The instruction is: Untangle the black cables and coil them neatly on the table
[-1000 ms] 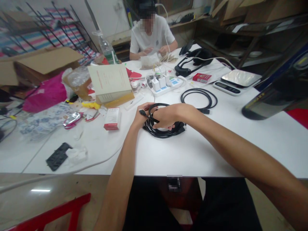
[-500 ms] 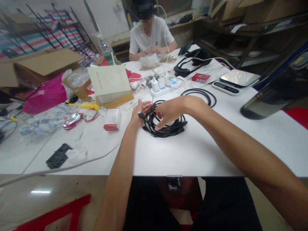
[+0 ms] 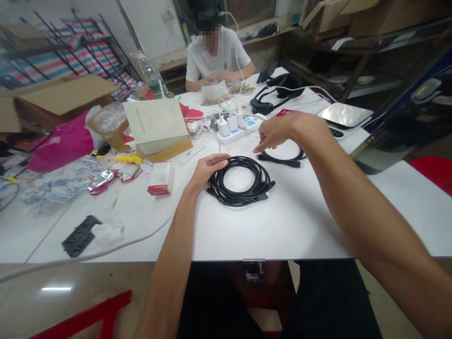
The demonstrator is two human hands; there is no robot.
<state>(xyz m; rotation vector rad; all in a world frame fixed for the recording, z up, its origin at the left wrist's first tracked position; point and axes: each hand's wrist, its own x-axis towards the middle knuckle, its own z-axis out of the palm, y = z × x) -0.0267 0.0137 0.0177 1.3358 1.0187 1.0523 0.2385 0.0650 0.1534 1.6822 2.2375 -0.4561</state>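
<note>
A thick coil of black cable lies flat on the white table, its loops stacked into a ring with plug ends at the lower right. My left hand rests against the coil's upper left edge, fingers stretched out and touching the loops. A smaller coil of black cable lies beyond it to the right, connectors facing me. Over that smaller coil hovers my right hand, fingers pointing down and apart, with nothing visible in them. Part of the smaller coil is hidden behind the hand.
A white power strip with chargers sits behind the coils. To the left stand a red-and-white box and a cream box. A scale and a large dark cylinder lie right. Across the table sits a person.
My right hand has lifted off the thick coil and moved right and away from me, over the smaller coil. My left hand stays at the thick coil's left side.
</note>
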